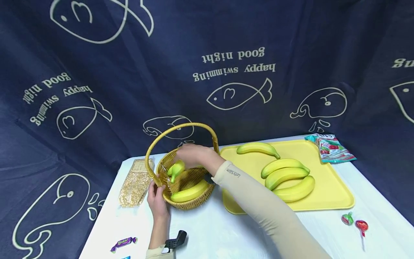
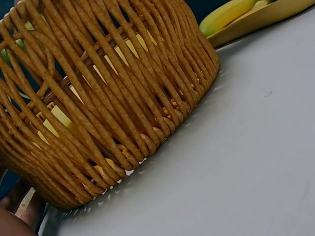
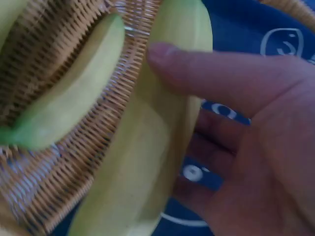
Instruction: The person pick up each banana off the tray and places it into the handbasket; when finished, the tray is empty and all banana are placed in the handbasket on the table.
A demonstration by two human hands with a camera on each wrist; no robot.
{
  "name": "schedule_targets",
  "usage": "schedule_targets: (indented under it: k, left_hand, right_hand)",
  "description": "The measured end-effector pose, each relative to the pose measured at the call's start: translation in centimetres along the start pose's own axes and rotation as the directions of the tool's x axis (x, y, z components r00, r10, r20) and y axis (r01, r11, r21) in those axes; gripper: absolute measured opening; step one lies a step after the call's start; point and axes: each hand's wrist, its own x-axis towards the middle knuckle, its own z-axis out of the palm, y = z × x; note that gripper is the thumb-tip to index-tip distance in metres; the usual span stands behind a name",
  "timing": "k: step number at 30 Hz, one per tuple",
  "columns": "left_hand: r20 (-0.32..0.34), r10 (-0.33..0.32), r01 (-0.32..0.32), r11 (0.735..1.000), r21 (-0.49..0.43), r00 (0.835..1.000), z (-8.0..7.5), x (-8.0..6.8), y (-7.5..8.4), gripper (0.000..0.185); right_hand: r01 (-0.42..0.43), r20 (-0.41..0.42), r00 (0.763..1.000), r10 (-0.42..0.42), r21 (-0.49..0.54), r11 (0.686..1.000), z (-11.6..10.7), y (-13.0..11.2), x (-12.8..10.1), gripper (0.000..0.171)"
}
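My right hand point(image 1: 191, 155) is over the wicker basket point(image 1: 191, 205), gripping a banana point(image 3: 142, 132) between thumb and fingers. In the right wrist view, a second banana point(image 3: 74, 93) lies inside the basket beside the held one. Toward the basket's front rests another yellow banana point(image 1: 190, 192). With its thumb at the rim, my left hand point(image 1: 158, 203) holds the basket's left side, near the foot of the arched handle point(image 1: 181, 126). The left wrist view shows the woven wall point(image 2: 113, 98) close up, with fingers point(image 2: 17, 216) at its lower left.
Right of the basket is a yellow tray point(image 1: 240, 176) bearing several bananas point(image 1: 286, 176). A candy bag point(image 1: 331, 148) overlaps its far corner. Two lollipops point(image 1: 362, 226) lie at the right. A bag of grains point(image 1: 134, 185) and a purple-wrapped candy point(image 1: 124, 243) are on the left.
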Motion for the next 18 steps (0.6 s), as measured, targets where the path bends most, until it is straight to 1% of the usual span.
schedule_targets:
  k: [2,3,5,8,9,10,11,14,18]
  left_hand:
    - [0.003,0.001,-0.001,1.0,-0.003,1.0,0.0,0.0,-0.2,0.045]
    - [-0.001,0.008,-0.008,1.0,-0.007,1.0,0.0,0.1,-0.6,0.045]
    - [-0.005,0.011,-0.011,1.0,-0.008,1.0,0.0,0.1,-0.6,0.045]
    - [-0.014,0.006,-0.006,1.0,-0.001,1.0,0.1,0.1,-0.4,0.045]
    - [-0.014,0.006,-0.006,1.0,0.002,1.0,0.1,0.1,-0.4,0.045]
    - [-0.015,-0.001,0.001,1.0,0.011,1.0,0.2,-0.1,0.0,0.045]
    - [-0.017,-0.005,0.005,1.0,0.019,1.0,0.2,-0.1,0.1,0.046]
    - [-0.018,-0.013,0.014,0.999,0.03,1.0,0.2,0.0,0.0,0.045]
    - [-0.014,-0.009,0.009,1.0,0.02,1.0,0.1,0.1,-0.2,0.045]
  right_hand:
    - [-0.02,0.008,1.0,0.02,-0.004,1.0,0.4,0.0,1.2,0.042]
    - [-0.043,0.02,0.999,0.043,0.009,0.999,0.6,-0.1,1.7,0.042]
    - [-0.087,0.03,0.996,0.086,0.035,0.996,1.2,-0.1,2.7,0.035]
    - [-0.171,0.06,0.984,0.166,0.095,0.981,2.4,0.1,3.8,0.031]
    - [-0.203,0.072,0.978,0.196,0.118,0.972,3.0,0.1,4.0,0.033]
    - [-0.224,0.074,0.974,0.216,0.126,0.966,3.5,0.2,4.3,0.033]
    - [-0.246,0.079,0.968,0.237,0.13,0.96,4.0,0.2,4.4,0.035]
    - [-0.31,0.084,0.95,0.301,0.133,0.941,5.2,0.0,4.8,0.046]
    - [-0.366,0.051,0.931,0.363,0.115,0.923,6.2,-0.4,5.2,0.051]
